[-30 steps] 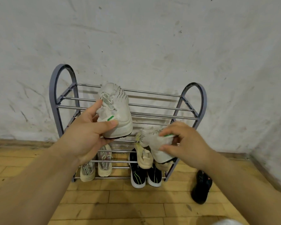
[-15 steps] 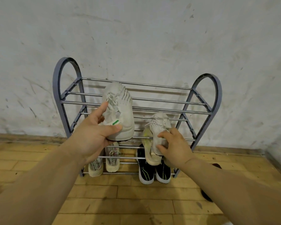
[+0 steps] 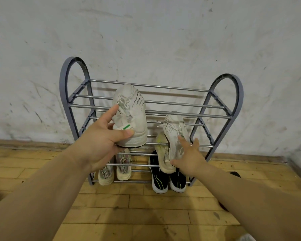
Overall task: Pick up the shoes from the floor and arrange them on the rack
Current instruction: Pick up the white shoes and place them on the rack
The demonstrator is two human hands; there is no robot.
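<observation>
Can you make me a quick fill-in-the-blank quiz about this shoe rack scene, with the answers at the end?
1. The left hand grips a white sneaker with a small ____ tag at its heel.
2. The right hand, fingers spread, rests against the second white sneaker on the rack's ____ shelf.
3. The black shoes sit on the ____ shelf of the rack.

Answers: green; middle; bottom
</observation>
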